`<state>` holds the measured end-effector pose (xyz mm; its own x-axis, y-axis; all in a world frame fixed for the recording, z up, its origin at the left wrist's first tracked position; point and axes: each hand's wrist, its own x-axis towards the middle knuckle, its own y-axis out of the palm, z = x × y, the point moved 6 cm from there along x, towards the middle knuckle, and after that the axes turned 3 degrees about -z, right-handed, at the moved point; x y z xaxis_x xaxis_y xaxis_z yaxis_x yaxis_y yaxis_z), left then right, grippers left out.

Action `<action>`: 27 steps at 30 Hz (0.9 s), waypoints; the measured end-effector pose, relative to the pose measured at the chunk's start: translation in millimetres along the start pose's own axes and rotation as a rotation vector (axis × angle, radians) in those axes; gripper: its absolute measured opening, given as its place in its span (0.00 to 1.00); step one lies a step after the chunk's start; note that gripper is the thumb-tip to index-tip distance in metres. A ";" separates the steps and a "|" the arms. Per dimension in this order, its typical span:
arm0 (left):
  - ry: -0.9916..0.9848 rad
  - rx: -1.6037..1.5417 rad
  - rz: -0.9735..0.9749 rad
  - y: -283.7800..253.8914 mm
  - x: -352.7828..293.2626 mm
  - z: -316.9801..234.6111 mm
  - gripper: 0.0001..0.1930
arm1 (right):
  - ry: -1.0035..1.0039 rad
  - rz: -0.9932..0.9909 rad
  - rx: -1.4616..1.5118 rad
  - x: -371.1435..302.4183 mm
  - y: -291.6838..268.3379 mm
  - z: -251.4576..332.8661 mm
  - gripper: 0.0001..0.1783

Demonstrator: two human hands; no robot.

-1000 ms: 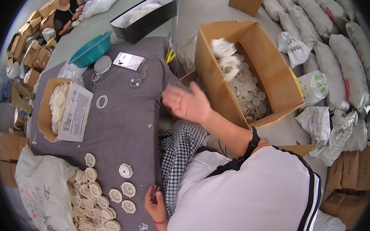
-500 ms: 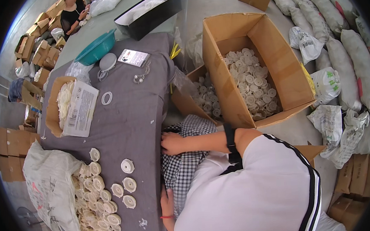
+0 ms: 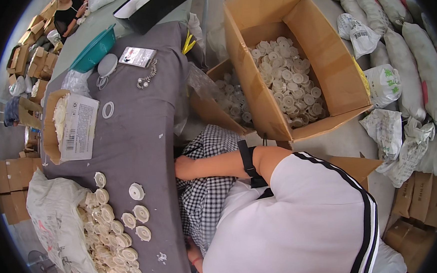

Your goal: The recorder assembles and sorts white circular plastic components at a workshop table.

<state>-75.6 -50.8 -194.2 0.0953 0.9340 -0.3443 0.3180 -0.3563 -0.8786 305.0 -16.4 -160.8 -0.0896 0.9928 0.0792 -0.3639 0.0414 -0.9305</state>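
Note:
A black-and-white checked cloth (image 3: 209, 184) lies bunched over my lap, against the edge of the grey cloth-covered table (image 3: 134, 141). My right hand (image 3: 184, 167) presses at the cloth's upper part, its fingers hidden at the table edge. Lower down, my left hand (image 3: 192, 250) is beside the cloth and mostly out of sight beneath that edge. What either hand holds, if anything, does not show. On the tabletop close by are several loose cream round plastic parts (image 3: 141, 214), and a heap of the same parts (image 3: 109, 238) spills from a white woven sack (image 3: 53, 216).
Behind my right arm stands a big open carton (image 3: 334, 64) of round parts, with a smaller carton (image 3: 212, 109) beside it. A small box (image 3: 80, 127), teal basin (image 3: 93, 49) and black box (image 3: 155, 7) are on tables. Full sacks (image 3: 405, 75) lie right; another person (image 3: 68, 15) is far left.
Both hands have slipped further under the table edge, so less of their fingers shows. The whole view has shifted a little, with the table's things now further left.

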 end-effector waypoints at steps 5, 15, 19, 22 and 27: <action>0.096 -0.011 -0.138 -0.4 -2.4 -1.6 0.33 | 0.047 0.041 0.205 -12.5 -12.3 -4.2 0.09; 0.302 0.214 -0.100 8.9 17.1 19.5 0.27 | 0.034 0.268 0.563 -70.7 -43.6 16.9 0.12; 0.252 0.146 -0.070 5.2 0.5 1.4 0.27 | 0.067 0.240 0.546 -75.8 -52.5 15.8 0.13; 0.126 0.056 -0.020 -11.3 -33.2 -12.6 0.27 | 0.037 0.220 0.544 -79.2 -66.8 18.4 0.14; -0.007 0.038 0.123 -10.6 -20.5 -11.6 0.27 | 0.038 0.338 0.490 -77.4 -80.3 16.0 0.15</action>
<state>-70.0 -65.8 -174.1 0.1245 0.8830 -0.4526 0.2687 -0.4691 -0.8413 326.3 -98.4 -86.5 -0.2447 0.9456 -0.2142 -0.7073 -0.3252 -0.6277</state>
